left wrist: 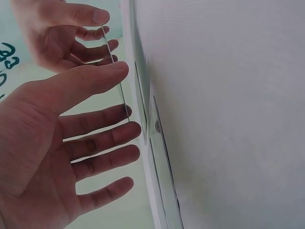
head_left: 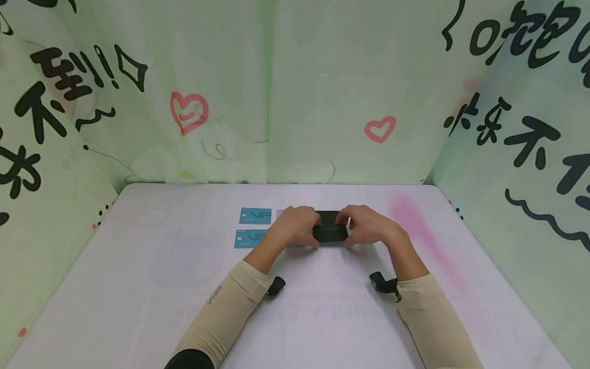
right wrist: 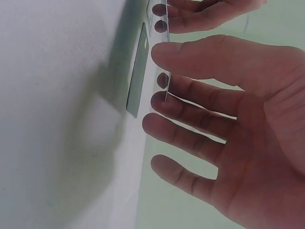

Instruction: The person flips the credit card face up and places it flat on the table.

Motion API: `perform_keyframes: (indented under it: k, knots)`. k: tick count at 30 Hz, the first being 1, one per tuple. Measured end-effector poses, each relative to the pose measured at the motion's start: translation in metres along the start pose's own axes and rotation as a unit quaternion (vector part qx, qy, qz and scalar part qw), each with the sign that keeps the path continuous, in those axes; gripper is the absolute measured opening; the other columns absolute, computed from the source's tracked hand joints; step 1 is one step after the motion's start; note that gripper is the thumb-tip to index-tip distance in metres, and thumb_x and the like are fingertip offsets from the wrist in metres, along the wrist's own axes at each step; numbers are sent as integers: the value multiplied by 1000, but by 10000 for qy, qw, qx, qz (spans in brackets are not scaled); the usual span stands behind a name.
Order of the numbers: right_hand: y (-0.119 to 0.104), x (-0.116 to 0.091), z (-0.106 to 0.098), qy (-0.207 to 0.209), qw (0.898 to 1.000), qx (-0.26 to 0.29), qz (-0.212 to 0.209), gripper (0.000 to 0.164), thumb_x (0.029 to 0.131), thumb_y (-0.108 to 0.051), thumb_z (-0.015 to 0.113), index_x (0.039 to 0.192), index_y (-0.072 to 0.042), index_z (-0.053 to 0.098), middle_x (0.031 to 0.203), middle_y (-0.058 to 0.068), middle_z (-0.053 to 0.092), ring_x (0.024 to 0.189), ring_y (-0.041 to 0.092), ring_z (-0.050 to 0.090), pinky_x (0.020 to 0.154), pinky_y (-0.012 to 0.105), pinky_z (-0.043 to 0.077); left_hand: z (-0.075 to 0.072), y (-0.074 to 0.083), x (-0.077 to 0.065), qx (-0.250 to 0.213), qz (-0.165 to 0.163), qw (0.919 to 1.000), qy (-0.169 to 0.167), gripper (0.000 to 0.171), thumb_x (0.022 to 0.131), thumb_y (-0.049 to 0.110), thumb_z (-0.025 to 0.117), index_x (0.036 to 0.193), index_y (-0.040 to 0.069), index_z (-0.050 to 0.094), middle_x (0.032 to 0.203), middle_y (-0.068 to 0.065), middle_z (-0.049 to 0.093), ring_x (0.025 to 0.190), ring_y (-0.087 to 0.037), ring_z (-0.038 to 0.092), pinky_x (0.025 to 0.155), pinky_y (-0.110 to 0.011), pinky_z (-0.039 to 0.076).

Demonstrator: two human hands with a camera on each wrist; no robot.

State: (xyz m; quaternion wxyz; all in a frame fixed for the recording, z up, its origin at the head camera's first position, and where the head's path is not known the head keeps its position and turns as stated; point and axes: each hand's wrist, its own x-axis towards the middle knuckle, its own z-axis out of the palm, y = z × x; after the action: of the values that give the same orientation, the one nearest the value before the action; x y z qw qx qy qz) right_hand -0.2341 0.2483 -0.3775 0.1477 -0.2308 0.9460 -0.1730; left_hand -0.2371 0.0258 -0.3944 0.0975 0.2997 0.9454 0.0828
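Note:
A thin black card (head_left: pixel 330 234) is held just over the table between both hands. My left hand (head_left: pixel 297 225) pinches its left end between thumb and fingertips, the other fingers spread apart in the left wrist view. At the opposite end, my right hand (head_left: pixel 369 224) pinches the same card, whose thin edge (right wrist: pixel 167 57) shows edge-on in the right wrist view. Just behind it lies another black card (head_left: pixel 328 217). Two blue VIP cards, a back one (head_left: pixel 255 216) and a front one (head_left: pixel 249 238), lie left of my left hand, which partly covers the front one.
A pale card (head_left: pixel 279 212) peeks out behind the left hand. The white table (head_left: pixel 138 287) ends at a back edge below a pale green curtain (head_left: pixel 313 92) with black writing and red hearts. Black wrist mounts (head_left: pixel 383 283) jut out from the beige sleeves (head_left: pixel 226 307).

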Motion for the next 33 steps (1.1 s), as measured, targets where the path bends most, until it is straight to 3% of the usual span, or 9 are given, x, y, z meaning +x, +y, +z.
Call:
perform_keyframes:
  k: [13, 33]
  knots:
    - [-1, -5, -7, -21, 9997, 124, 213, 49, 78, -11, 85, 124, -4, 68, 114, 11, 67, 104, 32, 62, 88, 43, 53, 0, -8, 0, -27, 123, 9999, 24, 55, 87, 44, 82, 132, 14, 70, 125, -1, 70, 114, -17, 63, 100, -44, 50]
    - [6, -13, -17, 119, 9996, 68, 226, 48, 76, -9, 84, 122, -3, 70, 111, 11, 69, 104, 35, 64, 87, 42, 52, -3, -13, -4, -16, 93, 10000, -33, 40, 92, 35, 76, 128, 17, 73, 126, 0, 71, 118, -18, 64, 104, -48, 50]
